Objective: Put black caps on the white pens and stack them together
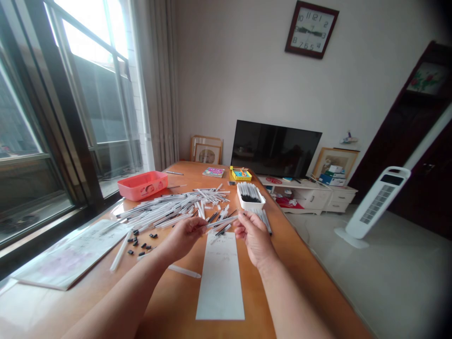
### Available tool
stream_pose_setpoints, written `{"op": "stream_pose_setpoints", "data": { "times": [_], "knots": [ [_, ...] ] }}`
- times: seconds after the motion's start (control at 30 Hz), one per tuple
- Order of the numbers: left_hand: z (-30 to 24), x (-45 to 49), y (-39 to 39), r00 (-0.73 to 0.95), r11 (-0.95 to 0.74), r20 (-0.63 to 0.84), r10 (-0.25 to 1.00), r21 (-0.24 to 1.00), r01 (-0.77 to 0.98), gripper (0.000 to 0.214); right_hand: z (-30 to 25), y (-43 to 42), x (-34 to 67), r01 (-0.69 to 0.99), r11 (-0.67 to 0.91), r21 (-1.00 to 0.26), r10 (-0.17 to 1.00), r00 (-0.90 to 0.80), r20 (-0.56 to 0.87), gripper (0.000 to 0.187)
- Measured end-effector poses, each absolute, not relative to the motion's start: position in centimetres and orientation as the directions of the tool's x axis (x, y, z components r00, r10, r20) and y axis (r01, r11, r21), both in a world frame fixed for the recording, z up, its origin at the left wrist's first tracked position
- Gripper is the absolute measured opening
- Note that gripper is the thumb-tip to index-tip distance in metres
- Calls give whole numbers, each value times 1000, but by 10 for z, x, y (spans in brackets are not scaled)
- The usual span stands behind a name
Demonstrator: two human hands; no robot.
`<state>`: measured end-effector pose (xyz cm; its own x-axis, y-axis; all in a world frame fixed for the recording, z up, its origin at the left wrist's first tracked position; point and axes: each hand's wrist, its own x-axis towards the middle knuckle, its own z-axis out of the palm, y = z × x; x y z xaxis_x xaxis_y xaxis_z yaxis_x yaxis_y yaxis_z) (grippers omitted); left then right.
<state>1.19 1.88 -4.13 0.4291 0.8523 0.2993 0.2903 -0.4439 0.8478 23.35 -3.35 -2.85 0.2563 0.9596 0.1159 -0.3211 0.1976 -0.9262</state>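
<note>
Between my two hands a slim whitish pen [222, 221] is held nearly level above the table. My left hand [189, 234] pinches its left end, and my right hand [252, 234] has closed fingers at its right end. Below lies a long strip of white paper [221, 278] with faint handwriting. Beyond my hands spreads a heap of pale pen parts [176, 205], with some dark refills among them. Small black caps [136, 240] are scattered left of my left hand. A white box [251, 200] full of pens with black ends stands past my right hand.
A pink plastic box [143, 185] sits by the window side. At the left lies a notebook [70, 256]. Toward the far end are a colourful booklet [213, 172] and a yellow box [241, 174]. The table's right edge drops to the floor, where a white tower fan [376, 202] stands.
</note>
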Motion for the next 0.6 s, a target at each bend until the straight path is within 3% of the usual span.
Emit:
{"op": "stream_pose_setpoints", "data": {
  "times": [0.1, 0.27, 0.37, 0.5, 0.6],
  "knots": [
    [-43, 11, 21, 423, -451, 308, 852, 843, 294, 28, -28, -32, 244, -364, 218, -905, 948, 301, 107, 33],
    [-44, 14, 19, 408, -459, 322, 854, 836, 302, 33, -29, -31, 248, -387, 192, -902, 967, 229, 108, 28],
    [-40, 14, 18, 320, -407, 318, 893, 874, 266, 45, -28, -29, 258, -370, 211, -905, 936, 344, 78, 28],
    [-33, 10, 17, 235, -375, 313, 920, 876, 302, 49, -31, -21, 285, -183, 272, -945, 766, 636, 97, 25],
    [-29, 8, 16, 233, -376, 308, 922, 854, 360, 45, -40, -15, 306, 24, 236, -971, 641, 748, 174, 21]
  ]
}}
